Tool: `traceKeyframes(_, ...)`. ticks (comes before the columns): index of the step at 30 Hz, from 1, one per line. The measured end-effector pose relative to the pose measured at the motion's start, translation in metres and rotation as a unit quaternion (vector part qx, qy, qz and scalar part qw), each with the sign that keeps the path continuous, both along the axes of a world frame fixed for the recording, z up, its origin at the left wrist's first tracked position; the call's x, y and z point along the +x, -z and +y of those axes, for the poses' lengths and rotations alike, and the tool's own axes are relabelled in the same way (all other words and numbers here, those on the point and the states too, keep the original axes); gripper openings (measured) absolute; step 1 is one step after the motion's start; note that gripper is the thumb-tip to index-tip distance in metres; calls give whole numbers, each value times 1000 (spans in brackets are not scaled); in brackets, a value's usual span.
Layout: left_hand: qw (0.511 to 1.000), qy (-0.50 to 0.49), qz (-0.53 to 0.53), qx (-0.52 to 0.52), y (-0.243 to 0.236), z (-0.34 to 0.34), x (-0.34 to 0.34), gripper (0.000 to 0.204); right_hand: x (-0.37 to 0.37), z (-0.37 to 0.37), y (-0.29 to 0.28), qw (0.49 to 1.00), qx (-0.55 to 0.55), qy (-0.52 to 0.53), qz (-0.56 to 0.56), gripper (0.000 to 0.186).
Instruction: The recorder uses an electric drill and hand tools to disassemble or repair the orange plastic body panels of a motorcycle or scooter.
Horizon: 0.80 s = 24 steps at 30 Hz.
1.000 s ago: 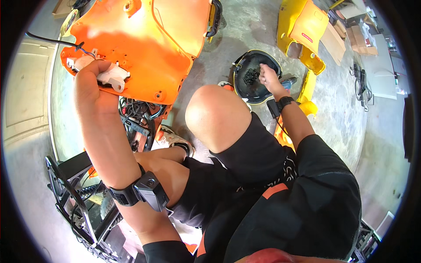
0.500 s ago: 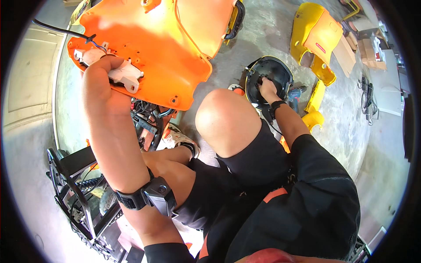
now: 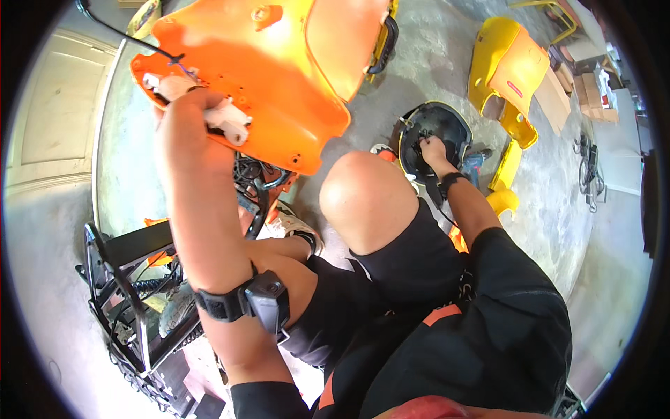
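Note:
A large orange plastic panel (image 3: 279,112) leans at the upper left, with a white plastic part (image 3: 229,120) against its inner face. My left hand (image 3: 183,119) is closed around the white part and the panel's lower left edge, the thumb lying over the front; its other fingers are mostly hidden. A dark cable (image 3: 132,38) with thin wires reaches the panel above that hand. To the right, my right hand (image 3: 434,150) dips into a black bowl-shaped shell (image 3: 457,133), fingers drawn together at small dark pieces (image 3: 427,133). What they hold, if anything, is too small to make out.
A yellow and orange body panel (image 3: 506,66) lies at the upper right, with smaller yellow pieces (image 3: 504,167) below. A blue tool (image 3: 474,162) is beside the shell. Left of my leg stands a black metal frame (image 3: 132,293). Cables (image 3: 590,167) lie farther right.
The whole view has shifted slightly, so things sit a little lower and farther right. My left hand stays at the white part; my right hand stays inside the shell, its fingers slightly changed.

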<state>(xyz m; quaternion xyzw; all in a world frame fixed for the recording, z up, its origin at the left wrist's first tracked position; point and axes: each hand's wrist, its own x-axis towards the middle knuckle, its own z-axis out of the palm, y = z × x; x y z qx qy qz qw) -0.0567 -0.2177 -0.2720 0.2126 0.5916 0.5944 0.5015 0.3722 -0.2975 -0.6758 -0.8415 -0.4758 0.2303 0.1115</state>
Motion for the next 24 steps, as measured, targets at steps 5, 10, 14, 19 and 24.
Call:
traceKeyframes(5,991,11,-41,124,-7,-3,15,65,-23,32,-116,970,123,-9,211,36)
traceKeyframes(10,966,1,-22,257,-20,-9,34,82,-74,43,-343,896,107,-79,424,27)
traceKeyframes(14,957,-14,57,285,-23,-12,41,86,-141,38,-471,832,223,-235,450,22)
traceKeyframes(19,930,-13,97,354,-28,-20,40,88,-229,62,-516,748,163,-177,619,19)
traceKeyframes(24,945,-5,113,308,-35,-32,35,89,-276,85,-496,705,149,-169,672,24)
